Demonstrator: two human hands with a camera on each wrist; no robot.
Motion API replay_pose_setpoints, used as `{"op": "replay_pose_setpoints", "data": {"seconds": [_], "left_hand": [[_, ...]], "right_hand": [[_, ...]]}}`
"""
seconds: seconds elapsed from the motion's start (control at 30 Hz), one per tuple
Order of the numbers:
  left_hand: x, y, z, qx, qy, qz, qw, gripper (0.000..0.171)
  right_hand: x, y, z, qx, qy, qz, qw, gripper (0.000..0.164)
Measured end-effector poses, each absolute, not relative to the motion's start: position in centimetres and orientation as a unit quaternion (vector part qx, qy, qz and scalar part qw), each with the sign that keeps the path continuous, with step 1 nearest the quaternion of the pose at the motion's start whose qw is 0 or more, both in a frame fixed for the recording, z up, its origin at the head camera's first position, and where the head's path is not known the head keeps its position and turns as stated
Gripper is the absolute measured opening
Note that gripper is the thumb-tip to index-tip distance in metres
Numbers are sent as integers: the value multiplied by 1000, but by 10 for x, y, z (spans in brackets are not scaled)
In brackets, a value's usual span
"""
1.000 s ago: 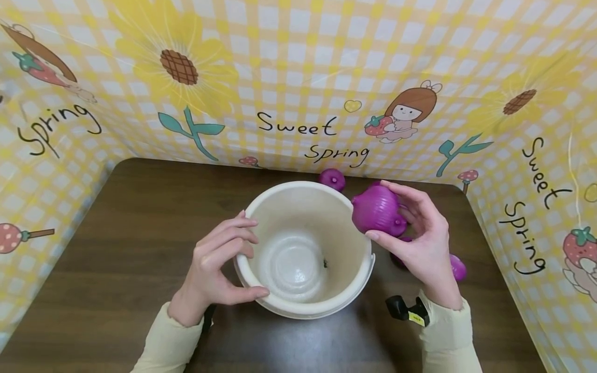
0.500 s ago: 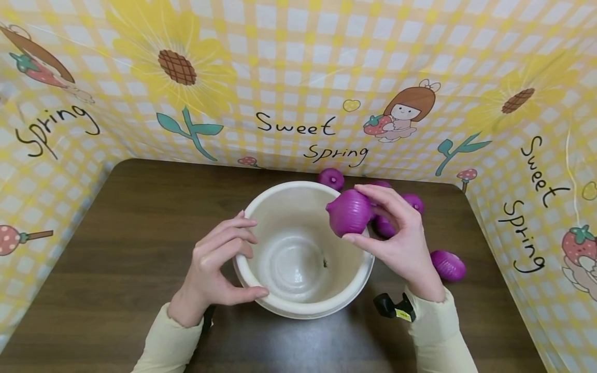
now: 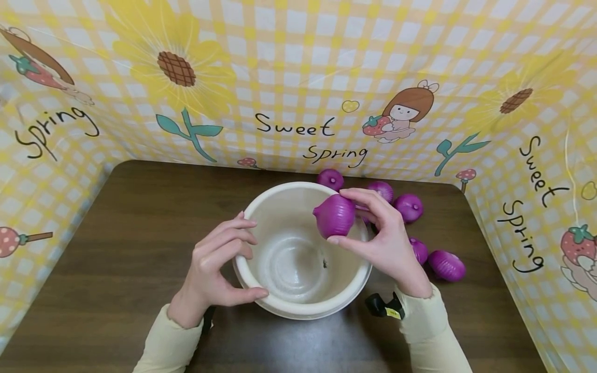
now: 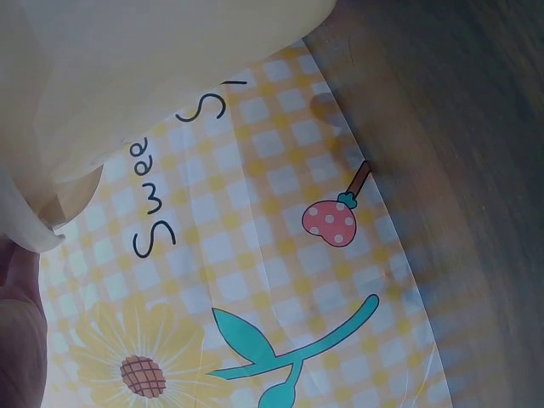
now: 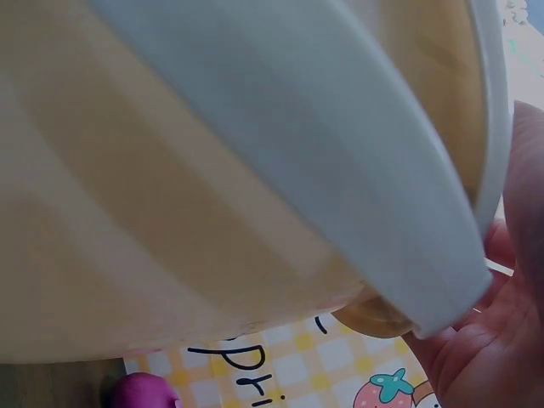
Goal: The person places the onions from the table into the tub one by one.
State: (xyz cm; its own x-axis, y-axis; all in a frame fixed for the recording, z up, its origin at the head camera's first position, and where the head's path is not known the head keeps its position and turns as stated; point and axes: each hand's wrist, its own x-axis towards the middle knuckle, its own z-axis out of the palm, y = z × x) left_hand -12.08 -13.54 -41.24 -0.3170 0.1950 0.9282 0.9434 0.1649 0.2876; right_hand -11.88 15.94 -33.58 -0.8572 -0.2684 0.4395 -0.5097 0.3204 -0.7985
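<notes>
we see the right hand [image 3: 386,243] gripping a purple onion [image 3: 335,216], farther left over the bucket [image 3: 303,310] than before; the left hand [image 3: 216,261] still holds the bucket's rim.

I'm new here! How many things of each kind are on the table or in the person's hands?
Purple onions: 6 in plain view, 1 in the right hand and 5 on the table
Off-white bucket: 1
Total: 7, leaving out a purple patch glimpsed by the right hand's fingers, too hidden to tell
</notes>
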Motion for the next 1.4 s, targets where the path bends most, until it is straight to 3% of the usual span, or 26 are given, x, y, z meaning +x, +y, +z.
{"op": "replay_pose_setpoints", "data": {"seconds": [0.43,0.77,1.4], "left_hand": [[-122,-135,-413,-437,-651,-477,398,56],[-122,-135,-411,-437,-652,-474,399,56],[-122,-135,-411,-437,-656,-472,395,55]], "right_hand": [[-119,159,-338,240,-814,516,117,72],[-136,171,-370,272,-791,535,121,73],[-125,172,-358,258,-789,543,127,72]]}}
